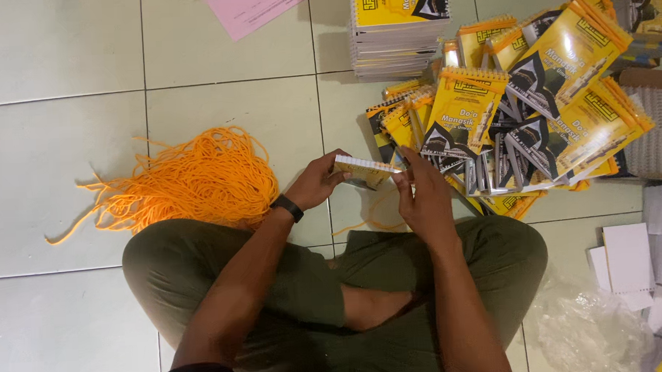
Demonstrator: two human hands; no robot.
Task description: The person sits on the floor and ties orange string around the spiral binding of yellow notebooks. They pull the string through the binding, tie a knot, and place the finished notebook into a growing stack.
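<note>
Legs: crossed legs in olive trousers (305, 297) are seen at the bottom centre of the frame, resting on the tiled floor (59, 159).
Left hand: the left hand (317, 180), a black wristband (286, 207) worn at its wrist, is closed around the left end of a small booklet (365, 170), just above the knees.
Right hand: the right hand (423, 197) is pressed against the booklet's right end, its fingers gripping that edge.
Booklet: it is held between both hands at the centre of the frame, off the floor, with its white page edges turned towards the camera.
Loose cord: a thin orange cord (369, 223) is seen curving on the floor just below the booklet.
Cord bundle: a tangled heap of orange cords (199, 179) is laid on the floor at left centre, beside the left knee.
Plastic: crumpled clear plastic (585, 324) is seen at the lower right.
White sheets: stacked white paper (631, 260) is placed at the right edge.
Booklet pile: a loose pile of yellow spiral-bound booklets (534, 113) is spread at the upper right, just beyond the hands.
Stack: a neat stack of the same booklets (399, 29) is set at the top centre.
Pink paper: a pink sheet (255, 7) is laid at the top edge, left of the stack.
</note>
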